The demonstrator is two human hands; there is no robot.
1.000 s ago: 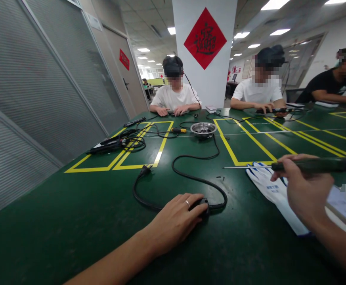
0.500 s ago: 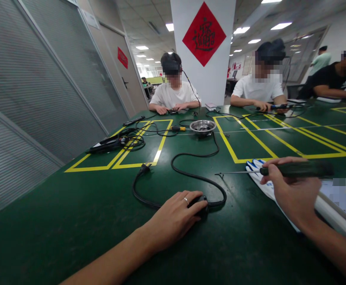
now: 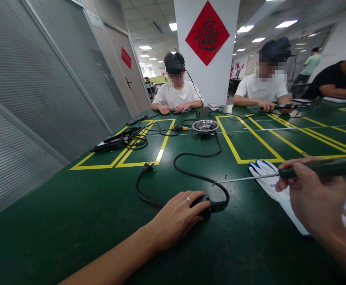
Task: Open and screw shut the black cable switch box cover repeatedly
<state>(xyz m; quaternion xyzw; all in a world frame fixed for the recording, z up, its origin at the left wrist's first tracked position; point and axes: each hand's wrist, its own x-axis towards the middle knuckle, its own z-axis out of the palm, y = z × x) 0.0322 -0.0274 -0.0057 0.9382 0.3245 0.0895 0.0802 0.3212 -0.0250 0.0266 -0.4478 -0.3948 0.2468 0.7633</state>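
Note:
My left hand [image 3: 182, 215] rests on the table with its fingers curled over a small black box [image 3: 207, 201] set in a black power cord [image 3: 187, 173]. Much of the box is hidden under the fingers. One end of the cord curves round to a two-pin plug [image 3: 148, 168] on the left. In my right hand [image 3: 315, 194] is a screwdriver [image 3: 318, 168] with a dark green handle, held nearly level. Its thin shank points left, and a small dark bit, perhaps a screw, shows at its tip. A small screw [image 3: 225, 176] stands on the table near the shank.
White gloves with blue edging [image 3: 269, 184] lie under the shank. Farther off are a metal bowl [image 3: 205, 126], a yellow-handled screwdriver [image 3: 180, 128] and a heap of black cables [image 3: 122, 141]. Yellow tape [image 3: 259, 160] marks the green table. Several people sit across it.
My right hand has drawn the screwdriver to the right and closer, its tip now lower, by the cord. My left hand stays on the box. The view has shifted slightly.

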